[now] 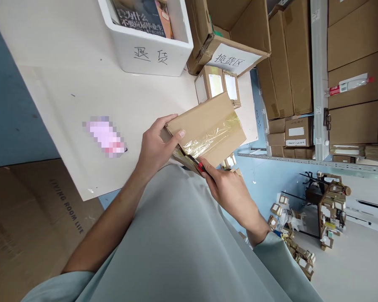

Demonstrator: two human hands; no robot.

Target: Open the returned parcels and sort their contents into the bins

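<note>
My left hand [156, 144] grips the near end of a taped cardboard box [208, 128], thumb on its top face, holding it tilted just above the edge of the white table [82, 92]. My right hand [231, 191] is closed on a small red-and-black cutter [198, 163] whose tip touches the box's lower edge by the clear tape.
A white foam bin [148, 50] holding a book stands at the table's back, beside an open labelled carton [231, 46]. Two small labelled boxes [219, 86] sit behind the held box. Shelves of cartons [349, 84] fill the right; small boxes litter the floor [296, 235].
</note>
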